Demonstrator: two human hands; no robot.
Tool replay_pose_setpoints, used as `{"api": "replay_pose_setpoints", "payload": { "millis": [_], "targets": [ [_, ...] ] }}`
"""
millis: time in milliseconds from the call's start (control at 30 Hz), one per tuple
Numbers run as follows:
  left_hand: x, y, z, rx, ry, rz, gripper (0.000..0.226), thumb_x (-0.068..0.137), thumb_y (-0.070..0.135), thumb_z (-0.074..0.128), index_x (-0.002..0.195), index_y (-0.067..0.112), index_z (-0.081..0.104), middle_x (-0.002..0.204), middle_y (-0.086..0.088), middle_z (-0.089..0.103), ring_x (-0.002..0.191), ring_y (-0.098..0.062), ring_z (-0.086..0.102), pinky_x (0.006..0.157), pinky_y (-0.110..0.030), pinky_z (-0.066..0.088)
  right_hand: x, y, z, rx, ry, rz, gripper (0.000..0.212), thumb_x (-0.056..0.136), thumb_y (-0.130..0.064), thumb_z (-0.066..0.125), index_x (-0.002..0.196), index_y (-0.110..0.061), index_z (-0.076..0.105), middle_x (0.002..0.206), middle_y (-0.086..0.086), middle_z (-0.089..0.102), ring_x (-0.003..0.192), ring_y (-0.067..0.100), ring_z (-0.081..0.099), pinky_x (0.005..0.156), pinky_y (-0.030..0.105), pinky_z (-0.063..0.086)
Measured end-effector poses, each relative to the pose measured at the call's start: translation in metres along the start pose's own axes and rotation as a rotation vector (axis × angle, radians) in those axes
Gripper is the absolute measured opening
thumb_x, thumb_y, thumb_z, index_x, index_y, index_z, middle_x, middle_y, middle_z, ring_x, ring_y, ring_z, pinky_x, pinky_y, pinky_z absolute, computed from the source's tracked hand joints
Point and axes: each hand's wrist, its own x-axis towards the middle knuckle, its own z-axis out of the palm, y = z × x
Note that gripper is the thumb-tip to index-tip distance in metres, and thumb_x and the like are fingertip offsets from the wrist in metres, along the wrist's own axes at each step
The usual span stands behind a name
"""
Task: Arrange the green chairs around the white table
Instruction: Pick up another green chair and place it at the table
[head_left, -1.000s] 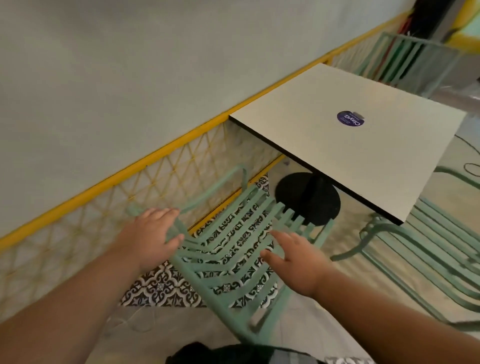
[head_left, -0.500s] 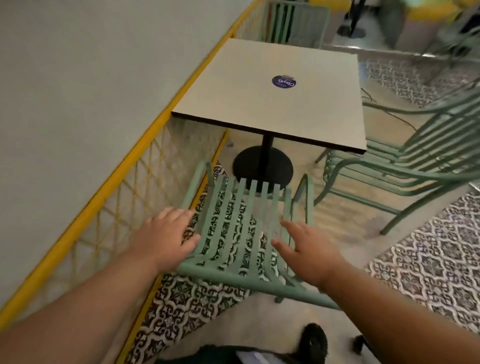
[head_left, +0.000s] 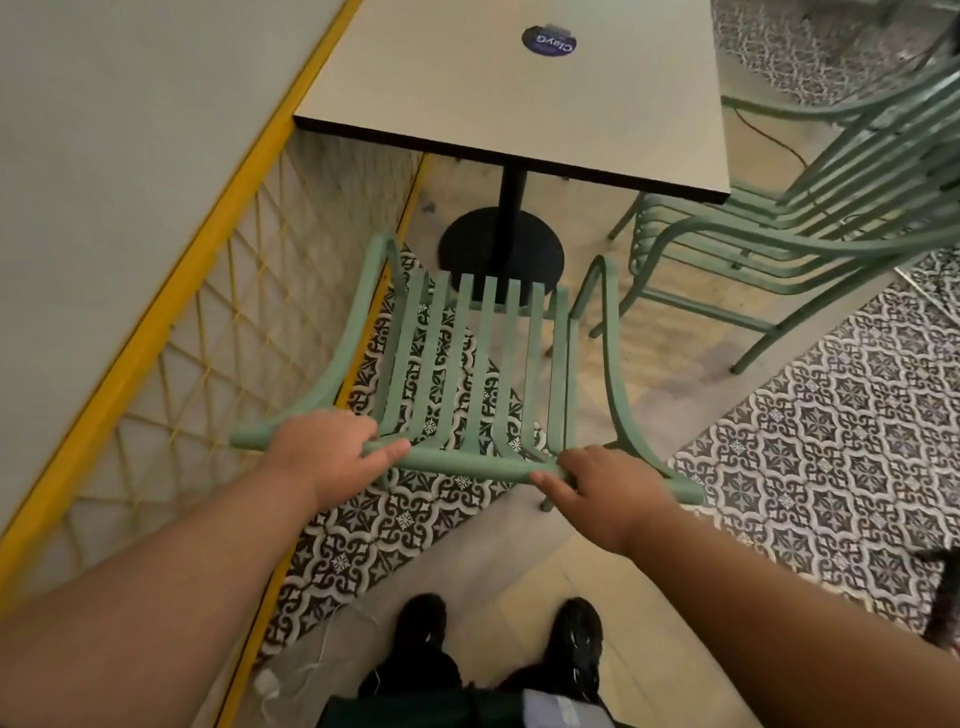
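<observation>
Whereas both hovered open before, the left hand (head_left: 324, 449) and right hand (head_left: 605, 486) now grip the green chair (head_left: 467, 462) by its top rail, seemingly ready to push it toward the near edge of the white table (head_left: 519, 104).

Round purple sticker (head_left: 549, 41) on white table (head_left: 519, 104): upside-down white lettering, seemingly "ClayG"; smaller print illegible.

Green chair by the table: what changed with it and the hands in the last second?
Both hands dropped from hovering open over the green chair. Now the left hand and right hand grip its top rail. The white table and stacked chairs stayed put.
</observation>
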Motion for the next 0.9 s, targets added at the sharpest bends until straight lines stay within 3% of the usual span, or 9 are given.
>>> {"api": "replay_pose_setpoints", "payload": {
  "millis": [133, 267, 467, 667, 900],
  "targets": [
    [0.004, -0.006, 0.0, -0.02, 0.044, -0.01, 0.091, 0.067, 0.096, -0.003, 0.075, 0.027, 0.056, 0.074, 0.009, 0.059, 0.066, -0.009, 0.056, 0.056, -0.032, 0.043, 0.015, 0.0, -0.007, -0.132, -0.038, -0.083, 0.07, 0.092, -0.081, 0.015, 0.084, -0.026, 0.057, 0.077, -0.003, 0.059, 0.068, 0.017, 0.06, 0.059, 0.036, 0.051],
    [0.009, -0.014, 0.002, 0.043, 0.047, -0.012, 0.094, 0.067, 0.097, -0.002, 0.078, 0.028, 0.06, 0.072, 0.009, 0.06, 0.065, -0.008, 0.056, 0.052, -0.03, 0.04, 0.026, 0.001, -0.008, -0.21, -0.063, -0.176, 0.07, 0.094, -0.078, 0.016, 0.093, -0.024, 0.061, 0.081, -0.003, 0.06, 0.073, 0.019, 0.061, 0.066, 0.039, 0.055],
    [0.024, -0.028, 0.005, 0.077, 0.147, 0.043, 0.104, 0.064, 0.096, -0.02, 0.072, 0.029, 0.058, 0.068, 0.01, 0.059, 0.062, -0.005, 0.056, 0.05, -0.028, 0.04, 0.044, -0.003, -0.013, -0.183, -0.075, -0.188, 0.067, 0.097, -0.076, 0.023, 0.092, -0.023, 0.062, 0.079, -0.002, 0.062, 0.072, 0.018, 0.062, 0.067, 0.039, 0.056],
    [0.054, -0.046, -0.01, 0.052, 0.19, 0.032, 0.104, 0.063, 0.096, -0.019, 0.069, 0.027, 0.059, 0.065, 0.01, 0.059, 0.06, -0.006, 0.056, 0.053, -0.028, 0.047, 0.08, -0.009, -0.03, -0.132, -0.026, -0.193, 0.066, 0.095, -0.078, 0.026, 0.087, -0.023, 0.061, 0.076, -0.002, 0.062, 0.068, 0.016, 0.061, 0.061, 0.035, 0.055],
    [0.084, -0.062, -0.027, 0.044, 0.217, 0.034, 0.112, 0.055, 0.097, -0.028, 0.07, 0.027, 0.059, 0.064, 0.009, 0.059, 0.058, -0.005, 0.056, 0.047, -0.025, 0.035, 0.114, -0.015, -0.04, -0.077, 0.024, -0.195, 0.07, 0.09, -0.083, 0.023, 0.081, -0.024, 0.062, 0.073, -0.002, 0.063, 0.065, 0.014, 0.062, 0.058, 0.033, 0.057]
  ]
}}
